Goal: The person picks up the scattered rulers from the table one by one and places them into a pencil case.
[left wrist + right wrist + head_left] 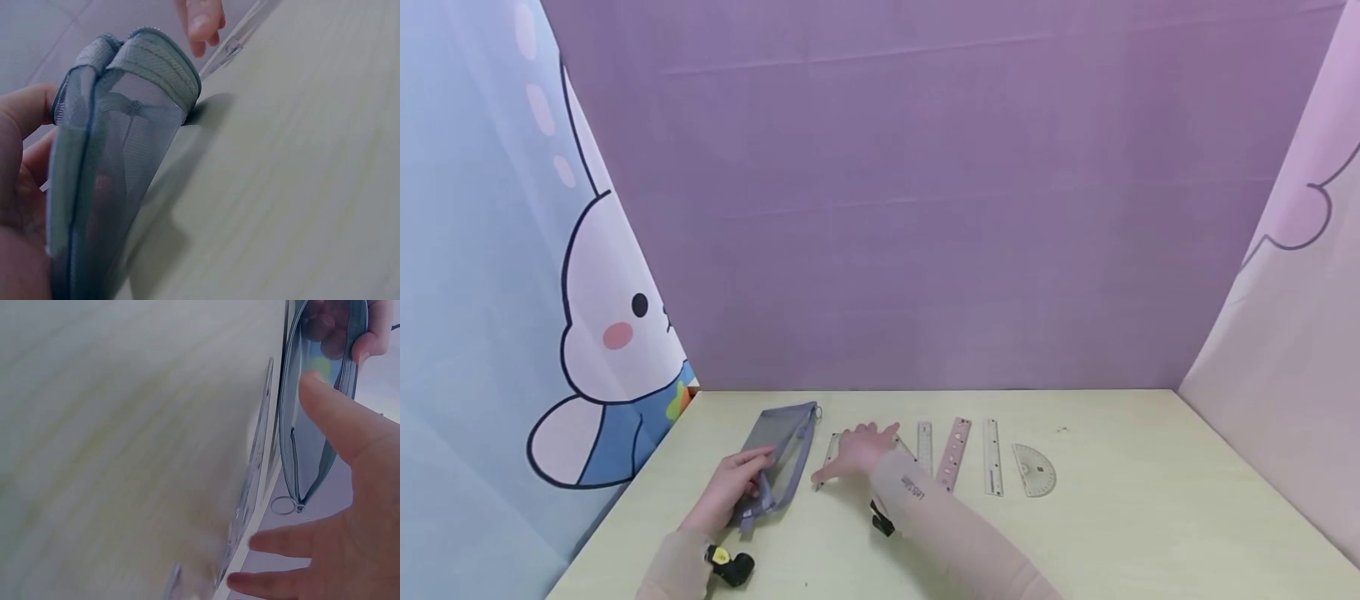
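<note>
My left hand [737, 483] grips the near side of a grey-blue mesh zip pouch [775, 425], thumb and fingers on its edge. The pouch mouth gapes, and its zip band [156, 69] bulges outward in the left wrist view. Fingers spread, my right hand [857, 450] reaches over a clear flat drawing tool [832, 450] just right of the pouch. Most of that tool is hidden beneath the hand, its slanted edges showing on both sides. In the right wrist view a clear piece [250, 481] lies edge-on beside the spread fingers.
Right of the hand lie a short clear ruler [924, 442], a pink ruler [955, 450], another clear ruler [993, 458] and a clear protractor [1035, 472]. The right forearm overlaps the pink ruler's near end. A purple curtain [925, 208] hangs behind the pale table [1150, 500].
</note>
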Motion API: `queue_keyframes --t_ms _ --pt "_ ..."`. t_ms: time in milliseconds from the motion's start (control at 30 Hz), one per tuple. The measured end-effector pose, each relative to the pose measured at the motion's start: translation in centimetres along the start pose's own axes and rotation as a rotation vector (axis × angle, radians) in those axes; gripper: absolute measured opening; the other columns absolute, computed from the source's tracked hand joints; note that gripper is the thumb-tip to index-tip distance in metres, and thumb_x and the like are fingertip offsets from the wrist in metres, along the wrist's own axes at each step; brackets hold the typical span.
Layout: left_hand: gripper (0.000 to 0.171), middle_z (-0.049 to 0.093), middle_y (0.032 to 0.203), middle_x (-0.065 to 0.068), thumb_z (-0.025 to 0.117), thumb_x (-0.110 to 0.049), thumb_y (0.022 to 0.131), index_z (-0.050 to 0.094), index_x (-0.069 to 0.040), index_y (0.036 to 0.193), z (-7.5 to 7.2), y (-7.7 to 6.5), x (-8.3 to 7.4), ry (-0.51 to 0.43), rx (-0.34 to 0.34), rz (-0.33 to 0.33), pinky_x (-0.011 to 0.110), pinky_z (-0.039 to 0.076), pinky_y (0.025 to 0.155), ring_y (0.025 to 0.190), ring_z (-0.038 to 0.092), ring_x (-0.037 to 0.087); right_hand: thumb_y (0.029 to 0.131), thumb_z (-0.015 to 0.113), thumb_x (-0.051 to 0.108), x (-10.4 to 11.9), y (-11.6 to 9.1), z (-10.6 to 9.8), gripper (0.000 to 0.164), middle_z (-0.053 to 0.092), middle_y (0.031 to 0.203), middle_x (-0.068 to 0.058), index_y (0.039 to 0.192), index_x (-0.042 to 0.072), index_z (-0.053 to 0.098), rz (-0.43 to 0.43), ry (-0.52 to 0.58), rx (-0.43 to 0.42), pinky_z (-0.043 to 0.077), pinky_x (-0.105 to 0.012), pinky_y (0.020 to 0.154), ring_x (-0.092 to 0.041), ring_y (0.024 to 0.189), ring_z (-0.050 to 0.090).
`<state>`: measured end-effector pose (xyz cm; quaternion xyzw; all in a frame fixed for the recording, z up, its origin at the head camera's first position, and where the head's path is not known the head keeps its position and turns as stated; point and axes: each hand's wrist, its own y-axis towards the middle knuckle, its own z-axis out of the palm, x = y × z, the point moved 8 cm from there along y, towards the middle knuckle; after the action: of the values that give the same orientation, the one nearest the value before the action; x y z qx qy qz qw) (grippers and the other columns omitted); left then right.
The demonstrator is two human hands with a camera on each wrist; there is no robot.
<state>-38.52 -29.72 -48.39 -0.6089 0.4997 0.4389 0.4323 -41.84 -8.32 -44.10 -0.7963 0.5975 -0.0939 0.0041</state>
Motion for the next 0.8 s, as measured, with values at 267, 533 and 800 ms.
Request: queue_keyframes --t_ms 267,533,800 --pt "0.043 0.059 0.099 0.007 0.064 -0.020 0.089 0.062 0.000 0.127 0.05 -0.09 -0.07 0.009 -0.010 -0.011 0.028 0.046 0.060 0.075 0.051 0.017 0.063 0.061 0.083 0.37 -0.45 0.19 0.083 0.050 0.140 -0.013 0.119 0.021 0.068 0.002 -0.025 0.003 0.017 -0.071 0.102 -0.036 0.135 0.036" --pt "0.044 0.059 0.101 0.007 0.063 -0.020 0.090 0.061 0.000 0.129 0.04 -0.17 0.01 0.009 -0.006 -0.015 0.028 0.046 0.060 0.074 0.051 0.017 0.062 0.064 0.081 0.60 -0.58 0.09 0.090 0.053 0.136 -0.013 0.127 0.018 0.063 0.020 -0.030 -0.029 0.019 -0.072 0.100 -0.036 0.133 0.039" --pt "0.043 0.059 0.103 0.008 0.063 -0.020 0.090 0.061 0.000 0.128 -0.01 -0.23 -0.03 0.018 -0.015 -0.011 0.028 0.046 0.060 0.074 0.051 0.017 0.062 0.071 0.075 -0.05 -0.04 0.72 0.088 0.052 0.137 -0.012 0.128 0.017 0.061 -0.033 -0.007 -0.026 0.020 -0.070 0.101 -0.036 0.133 0.039"
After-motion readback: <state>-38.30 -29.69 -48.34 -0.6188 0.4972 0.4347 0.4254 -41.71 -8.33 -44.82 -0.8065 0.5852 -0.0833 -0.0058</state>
